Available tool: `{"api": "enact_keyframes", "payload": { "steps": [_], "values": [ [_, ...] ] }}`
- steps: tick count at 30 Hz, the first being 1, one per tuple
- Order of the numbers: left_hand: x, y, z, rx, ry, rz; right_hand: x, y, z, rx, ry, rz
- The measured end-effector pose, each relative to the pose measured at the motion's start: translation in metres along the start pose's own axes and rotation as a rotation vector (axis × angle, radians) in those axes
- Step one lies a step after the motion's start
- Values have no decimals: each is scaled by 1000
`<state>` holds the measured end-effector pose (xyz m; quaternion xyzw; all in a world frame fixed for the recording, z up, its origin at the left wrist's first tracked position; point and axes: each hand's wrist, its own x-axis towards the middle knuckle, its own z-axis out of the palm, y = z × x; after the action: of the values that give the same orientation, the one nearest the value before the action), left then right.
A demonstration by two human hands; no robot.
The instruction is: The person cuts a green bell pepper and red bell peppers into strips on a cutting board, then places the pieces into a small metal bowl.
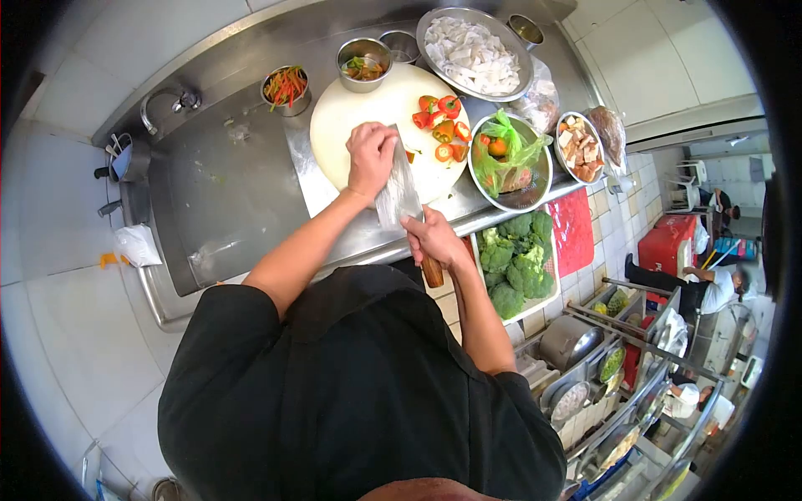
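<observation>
My right hand is wrapped round the wooden handle of a cleaver, its broad blade reaching up over the near part of a round white cutting board. Just left of the blade, my left hand rests on the board with its fingers curled; whatever lies under them is hidden. Cut red peppers lie in a group on the board, right of the blade. Behind them stands a metal bowl with some pepper strips in it. Another metal bowl at the board's left holds red and green strips.
A large bowl of white strips stands at the back right. Nearer are a colander with a green bag and a bowl of brown chunks. Broccoli fills a crate below the counter edge. The sink is left; other people are far right.
</observation>
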<state>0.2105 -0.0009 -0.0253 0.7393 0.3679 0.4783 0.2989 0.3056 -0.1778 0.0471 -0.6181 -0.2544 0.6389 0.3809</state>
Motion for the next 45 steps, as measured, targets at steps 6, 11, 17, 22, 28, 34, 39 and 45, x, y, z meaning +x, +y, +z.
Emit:
{"api": "enact_keyframes", "payload": {
  "steps": [6, 11, 17, 22, 28, 34, 39, 45],
  "values": [
    [142, -18, 4, 26, 31, 172, 38, -82, -1, 15, 73, -148],
    [176, -72, 15, 44, -99, 61, 22, -64, -23, 10, 219, -131],
    [59, -10, 6, 215, -803, -46, -50, 6, -43, -67, 413, -13],
    [2, -26, 15, 230, -711, 124, -76, 46, -43, -56, 378, 90],
    [9, -45, 18, 91, -806, 96, -76, 73, -43, -139, 390, 103],
    [59, -40, 8, 30, -475, -160, -71, 80, -50, -65, 361, 116],
    [153, -39, -3, 15, -303, -70, -69, 78, -52, -126, 358, 117],
    [131, -15, 27, 294, -437, 320, -64, 82, -53, -128, 355, 120]
  ]
}}
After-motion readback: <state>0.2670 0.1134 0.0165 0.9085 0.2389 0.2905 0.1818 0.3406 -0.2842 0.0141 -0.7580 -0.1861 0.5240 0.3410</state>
